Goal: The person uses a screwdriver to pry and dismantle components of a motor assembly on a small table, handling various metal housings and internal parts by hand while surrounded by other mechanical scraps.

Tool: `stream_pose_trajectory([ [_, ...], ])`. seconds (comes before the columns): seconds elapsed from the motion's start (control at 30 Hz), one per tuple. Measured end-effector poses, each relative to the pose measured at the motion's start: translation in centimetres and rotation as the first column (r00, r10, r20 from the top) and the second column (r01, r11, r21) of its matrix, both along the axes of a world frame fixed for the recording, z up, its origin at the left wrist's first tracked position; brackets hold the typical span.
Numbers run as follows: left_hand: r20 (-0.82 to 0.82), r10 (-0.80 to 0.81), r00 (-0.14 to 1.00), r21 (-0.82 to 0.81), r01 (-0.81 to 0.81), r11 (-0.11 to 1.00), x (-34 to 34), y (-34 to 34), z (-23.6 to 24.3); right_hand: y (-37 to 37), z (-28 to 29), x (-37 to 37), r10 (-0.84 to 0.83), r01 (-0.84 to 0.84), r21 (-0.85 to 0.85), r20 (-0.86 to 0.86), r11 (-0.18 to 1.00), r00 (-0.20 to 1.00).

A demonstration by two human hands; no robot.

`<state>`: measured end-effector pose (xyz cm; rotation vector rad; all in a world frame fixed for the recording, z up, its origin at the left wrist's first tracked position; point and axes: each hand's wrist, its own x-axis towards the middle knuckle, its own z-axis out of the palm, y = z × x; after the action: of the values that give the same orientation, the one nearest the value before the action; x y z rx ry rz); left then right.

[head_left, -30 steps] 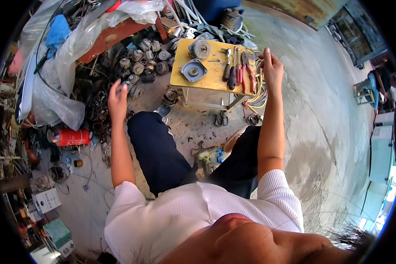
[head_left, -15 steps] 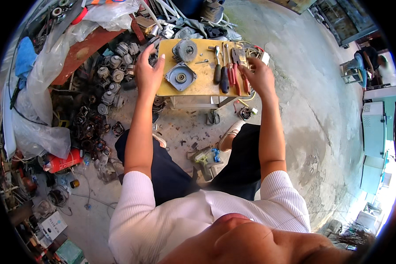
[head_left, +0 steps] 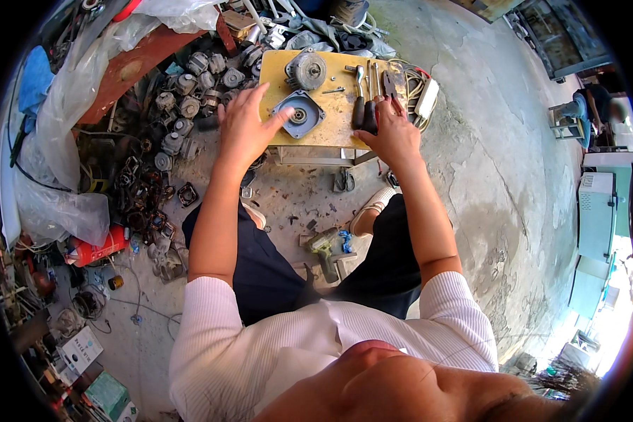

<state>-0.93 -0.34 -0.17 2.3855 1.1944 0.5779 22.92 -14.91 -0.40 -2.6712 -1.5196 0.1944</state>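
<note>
My left hand (head_left: 245, 128) is open at the left edge of the yellow table (head_left: 276, 67), its thumb beside a square blue-grey motor end cover (head_left: 307, 125). A round motor housing with a shaft (head_left: 305, 69) sits behind that cover, near small loose metal parts (head_left: 334, 90). My right hand (head_left: 394, 137) is at the front right of the table, fingers loosely bent over the handles of the pliers (head_left: 390, 90) and screwdrivers (head_left: 371, 119), thumb apart; whether the fingertips touch them is hidden. A ratchet (head_left: 359, 79) lies among these tools.
A pile of old motors (head_left: 187, 105) and a red cylinder (head_left: 98, 246) are at left. A drill (head_left: 320, 250) rests low between my legs. Coiled cables and a white power strip (head_left: 427, 98) are right of the table. Another person (head_left: 598, 105) is at the far right.
Both hands have moved inward to the table: my left from over the floor to the table's left edge, my right down onto the tools. The view has shifted slightly.
</note>
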Motion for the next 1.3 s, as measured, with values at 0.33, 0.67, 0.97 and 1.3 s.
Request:
stream_pose_trajectory([
  [0.33,-0.273,-0.015,0.962,-0.007,0.013,1.000,1.4,-2.1,-2.9,0.0,1.1,2.3,-0.010,0.101,0.191,-0.428,0.976,0.904],
  [0.67,0.083,-0.103,0.991,-0.245,0.120,0.962,1.7,-1.9,-0.2,-1.0,1.6,6.0,0.253,0.570,0.047,-0.924,0.820,-0.287],
  [0.97,0.849,0.320,0.420,-0.523,0.752,0.402,-0.2,0.3,2.1,-1.7,3.7,-1.2,0.418,0.469,0.369,-0.909,0.803,0.000],
  [1.3,0.832,0.408,0.375,-0.516,0.792,0.325,-2.0,2.6,2.5,-2.4,3.8,-4.5,0.382,0.116,0.400,-0.912,0.909,0.150],
])
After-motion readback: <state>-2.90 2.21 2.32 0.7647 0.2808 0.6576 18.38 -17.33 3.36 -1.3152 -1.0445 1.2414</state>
